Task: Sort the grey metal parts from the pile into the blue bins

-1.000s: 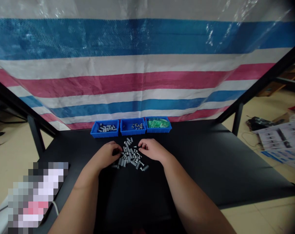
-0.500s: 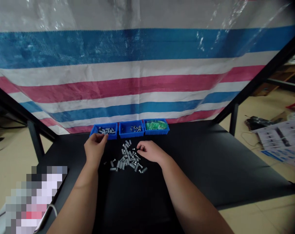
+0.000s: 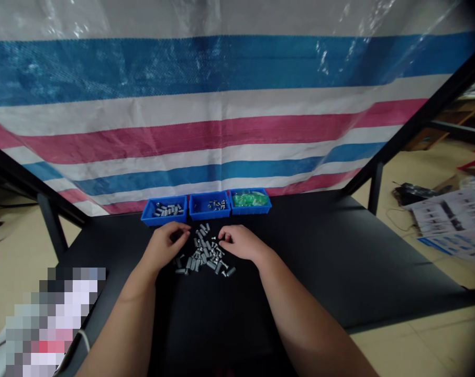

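As the hands (image 3: 164,245) curl inward, grey cylinders (image 3: 204,257) lie between.

Both bare forearms (image 3: 133,309) reach forward. The left hand (image 3: 164,244) arches, thumb (image 3: 181,242) parted from fingers (image 3: 178,226). The right hand (image 3: 240,242) curls loosely.

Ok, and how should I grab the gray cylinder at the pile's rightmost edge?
I'd pinch the gray cylinder across its middle, right hand from above and the right: it lies on its side, slanted, and a screw sits by its left end.
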Motion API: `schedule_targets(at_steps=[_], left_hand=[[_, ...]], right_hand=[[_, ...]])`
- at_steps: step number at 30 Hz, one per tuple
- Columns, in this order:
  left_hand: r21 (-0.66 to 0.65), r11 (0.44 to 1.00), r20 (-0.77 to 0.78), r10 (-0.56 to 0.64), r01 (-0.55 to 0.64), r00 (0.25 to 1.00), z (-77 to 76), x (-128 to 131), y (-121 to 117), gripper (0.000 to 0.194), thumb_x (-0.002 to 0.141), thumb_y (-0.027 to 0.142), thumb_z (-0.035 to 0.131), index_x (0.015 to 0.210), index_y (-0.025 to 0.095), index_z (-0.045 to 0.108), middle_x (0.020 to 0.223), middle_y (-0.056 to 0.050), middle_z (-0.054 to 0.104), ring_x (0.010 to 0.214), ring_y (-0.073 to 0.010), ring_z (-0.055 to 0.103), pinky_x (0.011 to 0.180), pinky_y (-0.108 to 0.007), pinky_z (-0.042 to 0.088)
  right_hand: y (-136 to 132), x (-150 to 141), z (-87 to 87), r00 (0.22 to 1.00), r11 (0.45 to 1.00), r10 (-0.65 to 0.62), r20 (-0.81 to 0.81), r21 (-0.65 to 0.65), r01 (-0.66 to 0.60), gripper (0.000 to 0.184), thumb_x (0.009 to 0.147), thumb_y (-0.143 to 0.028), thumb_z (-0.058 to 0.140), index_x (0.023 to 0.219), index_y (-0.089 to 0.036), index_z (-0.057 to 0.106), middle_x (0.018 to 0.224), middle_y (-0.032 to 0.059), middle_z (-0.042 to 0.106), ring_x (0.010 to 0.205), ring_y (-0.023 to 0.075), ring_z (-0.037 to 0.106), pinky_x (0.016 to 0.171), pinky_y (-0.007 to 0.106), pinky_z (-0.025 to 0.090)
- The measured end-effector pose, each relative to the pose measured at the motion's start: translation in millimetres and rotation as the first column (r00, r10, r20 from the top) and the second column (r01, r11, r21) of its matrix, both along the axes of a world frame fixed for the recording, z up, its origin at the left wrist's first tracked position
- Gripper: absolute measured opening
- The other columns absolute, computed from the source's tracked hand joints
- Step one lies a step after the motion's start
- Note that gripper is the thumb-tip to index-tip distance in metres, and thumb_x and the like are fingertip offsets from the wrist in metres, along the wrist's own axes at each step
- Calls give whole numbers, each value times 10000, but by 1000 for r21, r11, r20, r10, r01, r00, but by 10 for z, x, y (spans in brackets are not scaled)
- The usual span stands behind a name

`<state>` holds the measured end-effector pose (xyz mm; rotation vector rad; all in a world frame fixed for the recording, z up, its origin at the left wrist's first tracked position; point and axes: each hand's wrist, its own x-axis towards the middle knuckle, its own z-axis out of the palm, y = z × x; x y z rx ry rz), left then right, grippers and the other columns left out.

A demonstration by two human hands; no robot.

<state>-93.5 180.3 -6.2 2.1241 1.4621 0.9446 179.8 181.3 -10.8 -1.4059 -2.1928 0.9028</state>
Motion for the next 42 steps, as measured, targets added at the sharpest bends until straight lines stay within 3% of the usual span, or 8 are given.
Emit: schedule_targets(at_steps=[4,12,16,21,25,28,35,42], left_hand=[[-82,978,-163,-201,189,966,37,60,-22,267,835,343,653,1068,229,716,1069,-71,723,990,-231,667,897,-360,513],[-90,984,-190,-170,155,967,-3,126,-43,177,763,234,658,938,225,686,926,-27,700,844,-193,641,782,-310,491],[100,995,-104,23,-12,994,45,117,-9,180,808,236,606,976,216,664,979,-41,689,851,-189,639,791,-302,504],[333,867,3,393,-371,920,60,61,131,216,856,247,595,1064,233,655,1198,-68,699,1158,-273,608,1047,-429,419],[345,838,-21,457,-422,889,17,37,169,287,860,246,593,1140,239,657,1286,-85,668,1309,-317,514,1111,-507,340],[338,871,-42,391,-355,919,18,48,114,223,867,254,582,1072,234,670,1154,-75,698,1197,-291,581,1078,-458,388],[95,977,-199,-170,191,965,11,159,-8,283,908,212,516,1101,247,720,1078,-72,656,1047,-223,590,974,-372,463],[5,983,-262,-176,183,949,-154,161,60,342,882,168,514,1127,270,729,1048,-75,631,993,-225,589,943,-388,481]], right_hand=[[0,-9,0,1000,1000,-2,18,3,2,115,867,-233,674,978,-218,698,827,2,706,692,123,605,607,234,370],[-1,-9,-14,1000,1000,5,17,26,-5,109,857,-240,669,962,-222,694,825,-6,704,691,122,595,601,235,362],[-3,-13,-4,1000,999,10,21,35,-11,119,858,-225,666,973,-218,696,821,-2,705,702,127,601,614,240,365],[-16,-21,21,999,1000,15,37,18,-16,112,854,-224,680,965,-220,697,831,2,710,725,138,612,618,245,365],[-19,-23,36,999,1000,19,47,19,-20,112,859,-226,682,970,-222,697,829,5,711,730,141,614,626,250,367],[-17,-22,27,999,1000,15,51,19,-16,112,860,-233,681,970,-225,697,835,3,708,739,142,614,631,249,370],[-23,-38,13,1000,997,18,17,72,-20,107,859,-211,671,962,-226,692,835,0,677,749,136,596,637,238,371],[-68,-136,31,999,989,16,36,145,-21,227,908,-209,628,1117,-259,700,1037,34,636,848,140,611,744,248,421]])
